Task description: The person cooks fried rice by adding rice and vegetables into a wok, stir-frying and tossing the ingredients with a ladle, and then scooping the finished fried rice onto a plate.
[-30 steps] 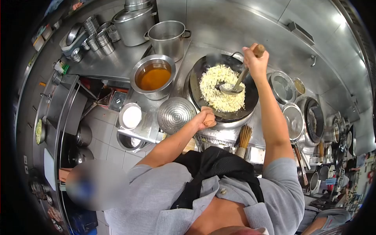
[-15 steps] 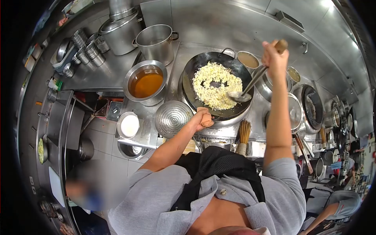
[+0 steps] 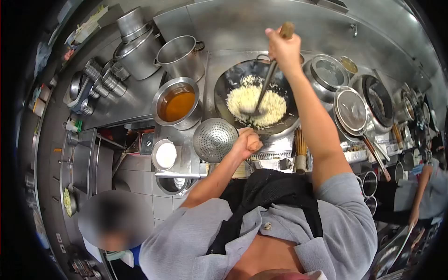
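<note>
1. Two other people: one at lower left [image 3: 112,221], blurred, and one at the right edge [image 3: 427,189].
2. Two woks: the near wok [image 3: 228,77] holds the food; the far wok [image 3: 379,102] stands to its right.
3. Two tall pots, left of the near wok: a lidded pot [image 3: 140,58] and an open pot [image 3: 186,65].
4. One deep bowl [image 3: 190,122] of amber liquid, in front of the open pot.
5. One perforated scoop [image 3: 214,140], beside the left hand.
6. One ladle [image 3: 267,84], its blurred head down in the food.
7. One mass of pale, crumbly food [image 3: 276,105].
8. Two hands: the right hand [image 3: 285,50] grips the ladle's upper handle; the left hand [image 3: 248,142] is closed in a fist at the near wok's front edge.
9. One small bowl [image 3: 164,155] with white contents.
</note>
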A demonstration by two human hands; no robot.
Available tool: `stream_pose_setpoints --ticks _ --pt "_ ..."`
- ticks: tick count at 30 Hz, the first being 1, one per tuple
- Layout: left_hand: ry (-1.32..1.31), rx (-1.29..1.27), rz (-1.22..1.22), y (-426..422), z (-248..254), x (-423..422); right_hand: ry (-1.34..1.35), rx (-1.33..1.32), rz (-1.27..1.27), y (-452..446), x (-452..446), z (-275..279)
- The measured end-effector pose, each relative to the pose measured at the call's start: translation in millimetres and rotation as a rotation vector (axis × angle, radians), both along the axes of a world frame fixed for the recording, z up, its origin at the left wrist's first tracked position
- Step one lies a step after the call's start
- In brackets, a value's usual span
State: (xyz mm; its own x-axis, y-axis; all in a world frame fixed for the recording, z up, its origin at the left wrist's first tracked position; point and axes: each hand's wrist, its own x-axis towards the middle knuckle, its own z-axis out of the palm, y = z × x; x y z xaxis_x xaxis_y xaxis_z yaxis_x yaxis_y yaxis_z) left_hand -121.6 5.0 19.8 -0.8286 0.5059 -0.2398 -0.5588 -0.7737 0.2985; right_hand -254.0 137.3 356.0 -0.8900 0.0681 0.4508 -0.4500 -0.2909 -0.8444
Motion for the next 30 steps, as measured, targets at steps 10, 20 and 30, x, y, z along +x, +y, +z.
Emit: stream_pose_setpoints --ticks 10,20,30 --pt "-0.072 -0.097 0.072 -19.8 11.3 43.2 -0.085 0.164 0.242 31.2 41.1 93.0" --pt "-0.045 -0.097 0.047 -5.5 25.2 12.1 0.047 0.067 -0.013 3.5 -3.5 -13.2" --pt "-0.047 -0.105 0.094 -2.1 17.2 2.1 0.019 0.126 0.055 33.1 18.9 35.3"
